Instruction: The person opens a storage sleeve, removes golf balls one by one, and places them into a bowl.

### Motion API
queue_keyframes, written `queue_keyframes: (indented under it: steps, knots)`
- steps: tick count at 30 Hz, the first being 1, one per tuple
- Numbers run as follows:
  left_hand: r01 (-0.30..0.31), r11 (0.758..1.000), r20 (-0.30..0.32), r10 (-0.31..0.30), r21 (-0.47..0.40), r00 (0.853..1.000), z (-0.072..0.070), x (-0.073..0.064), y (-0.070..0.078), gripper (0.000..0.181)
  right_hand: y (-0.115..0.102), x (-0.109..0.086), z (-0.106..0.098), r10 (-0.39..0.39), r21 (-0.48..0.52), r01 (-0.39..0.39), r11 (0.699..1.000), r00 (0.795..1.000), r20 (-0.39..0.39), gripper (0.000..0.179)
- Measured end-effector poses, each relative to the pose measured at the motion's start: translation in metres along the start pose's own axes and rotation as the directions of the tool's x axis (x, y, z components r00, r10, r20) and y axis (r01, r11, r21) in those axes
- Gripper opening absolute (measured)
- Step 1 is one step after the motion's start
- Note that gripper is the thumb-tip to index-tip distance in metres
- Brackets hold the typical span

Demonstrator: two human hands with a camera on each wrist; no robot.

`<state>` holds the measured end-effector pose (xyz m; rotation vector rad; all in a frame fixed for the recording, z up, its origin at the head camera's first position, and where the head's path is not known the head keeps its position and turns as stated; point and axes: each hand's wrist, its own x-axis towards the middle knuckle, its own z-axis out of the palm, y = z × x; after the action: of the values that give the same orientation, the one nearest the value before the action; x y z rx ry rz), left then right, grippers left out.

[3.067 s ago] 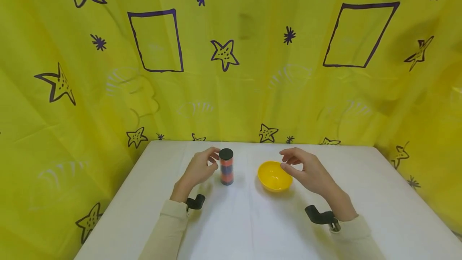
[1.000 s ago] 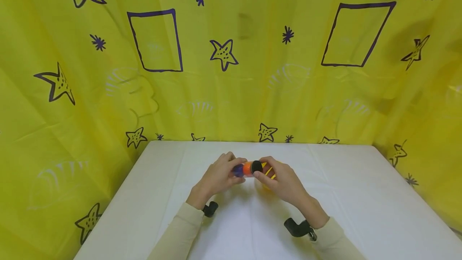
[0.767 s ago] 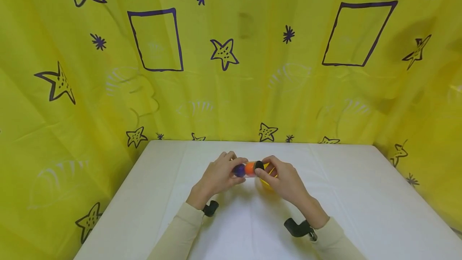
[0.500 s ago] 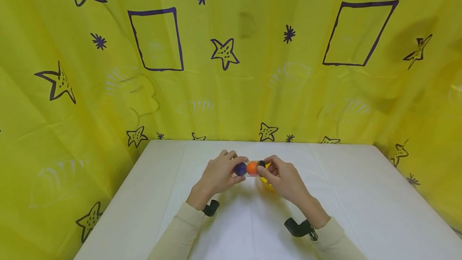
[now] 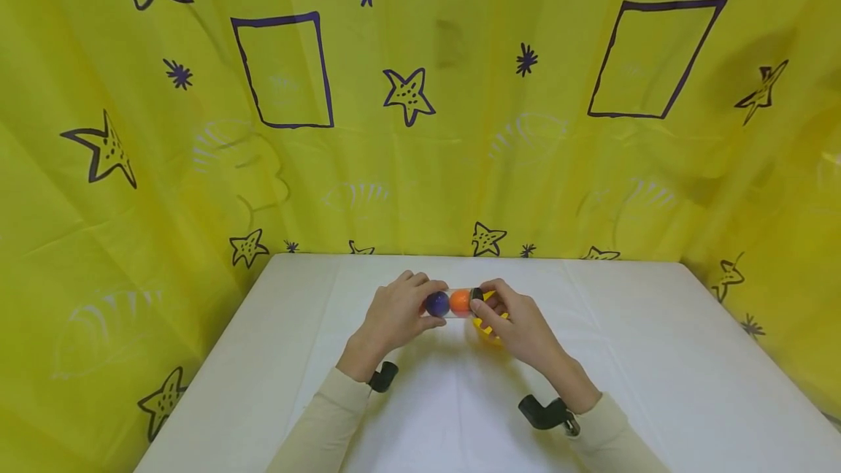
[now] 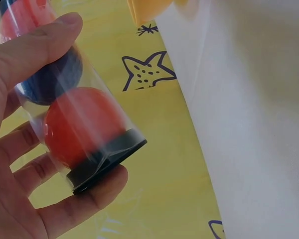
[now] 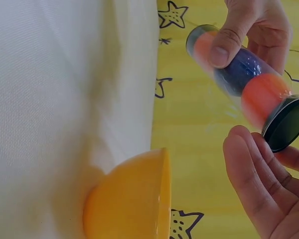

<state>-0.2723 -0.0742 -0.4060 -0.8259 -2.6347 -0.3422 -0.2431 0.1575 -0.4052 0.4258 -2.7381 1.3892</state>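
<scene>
Left hand (image 5: 393, 312) grips tube (image 7: 241, 74), tipped sideways, three balls (image 6: 84, 124) inside; right hand (image 5: 523, 328) pinches cap (image 7: 286, 125) at one end. Bowl (image 7: 132, 199) on table (image 5: 427, 422), near right hand.

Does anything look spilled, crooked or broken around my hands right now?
Nothing stands out. The clear tube lies sideways between your left hand and right hand, balls inside, and the black cap at your right fingers appears in place. The yellow bowl sits upright; no spill shows.
</scene>
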Motion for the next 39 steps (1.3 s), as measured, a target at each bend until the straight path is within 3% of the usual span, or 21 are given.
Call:
queue_keyframes:
  steps: [11, 30, 39]
  knots:
    - [-0.015, 1.0, -0.017, 0.014, -0.018, 1.0, -0.001, 0.0, 0.0, 0.051, -0.001, 0.0, -0.002, -0.054, -0.084, 0.052, 0.995, 0.998, -0.015, 0.032]
    - [-0.037, 0.997, 0.075, 0.042, -0.073, 0.996, 0.003, -0.001, -0.006, 0.05, 0.005, 0.001, -0.002, -0.188, -0.16, 0.19, 0.969, 0.982, 0.024, 0.025]
    - [0.005, 0.989, 0.158, 0.019, -0.148, 0.987, 0.004, -0.001, -0.011, 0.052, 0.009, 0.003, -0.001, -0.261, -0.167, 0.265, 0.95, 0.964, 0.047, 0.026]
